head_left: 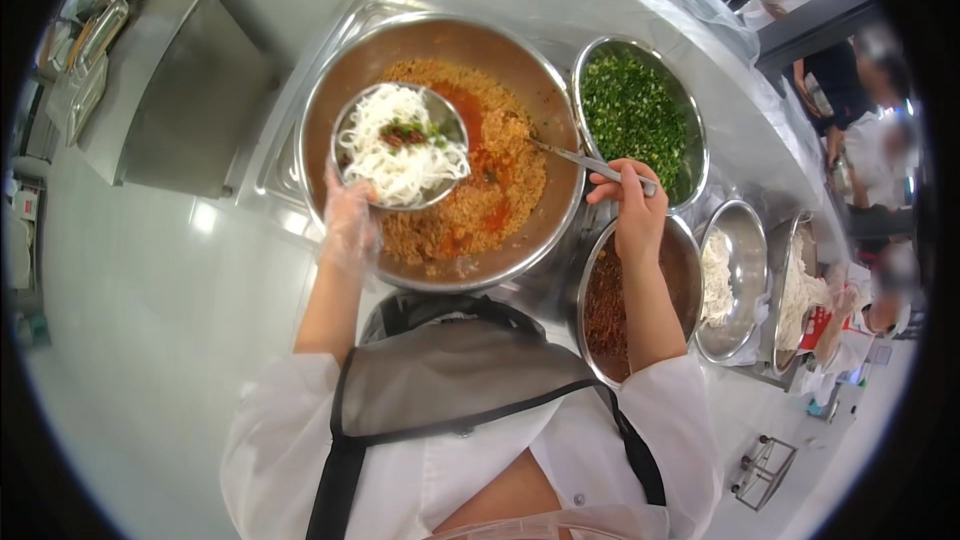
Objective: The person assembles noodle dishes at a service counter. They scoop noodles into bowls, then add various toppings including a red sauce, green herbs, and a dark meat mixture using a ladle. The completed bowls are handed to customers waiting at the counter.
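My left hand [352, 215], in a clear plastic glove, grips a small metal bowl [345, 165] by its near left rim. White noodles [385, 110] fill this bowl, with chopped greens and a dark red sauce on top. It is held over a large metal basin [335, 60] of orange-brown minced topping [505, 130] with red oil. My right hand [635, 195] is closed round the handle of a metal spoon [580, 157]. The spoon reaches left over the basin's right rim, its head down at the topping and partly hidden there.
Right of the basin stand a bowl of chopped green onions [635, 105] and, beneath my right forearm, a bowl of dark red-brown sauce [607, 310]. Farther right are two metal bowls of white noodles [716, 280] [797, 290]. A person [850, 310] reaches into the farthest one. A steel cabinet [190, 100] stands at left.
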Demonstrator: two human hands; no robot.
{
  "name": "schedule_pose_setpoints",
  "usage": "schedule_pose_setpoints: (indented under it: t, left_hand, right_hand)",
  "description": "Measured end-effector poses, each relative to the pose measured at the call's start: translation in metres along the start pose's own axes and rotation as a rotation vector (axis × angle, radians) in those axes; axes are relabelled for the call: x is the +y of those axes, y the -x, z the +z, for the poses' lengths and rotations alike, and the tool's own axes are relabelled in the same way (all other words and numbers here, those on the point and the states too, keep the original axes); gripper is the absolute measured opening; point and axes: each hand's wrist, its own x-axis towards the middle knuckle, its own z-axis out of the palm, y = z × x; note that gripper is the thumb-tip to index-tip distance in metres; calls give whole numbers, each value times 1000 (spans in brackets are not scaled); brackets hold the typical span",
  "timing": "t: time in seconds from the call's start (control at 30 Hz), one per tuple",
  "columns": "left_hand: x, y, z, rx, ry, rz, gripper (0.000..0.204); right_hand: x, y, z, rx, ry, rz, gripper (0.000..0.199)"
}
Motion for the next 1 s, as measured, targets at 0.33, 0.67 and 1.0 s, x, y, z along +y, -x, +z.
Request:
schedule_pose_setpoints:
  t: [0.33,0.67,1.0]
  left_hand:
    - [-44,-17,94,-242,165,-242,86]
    - [-6,-61,233,-447,-88,-254,62]
    - [40,-161,326,-394,-186,-212,61]
  right_hand:
    - [-12,23,-3,-278,953,-1214,24]
    - [4,-62,-131,334,279,-385,15]
    - [151,-205,-166,331,998,-471,19]
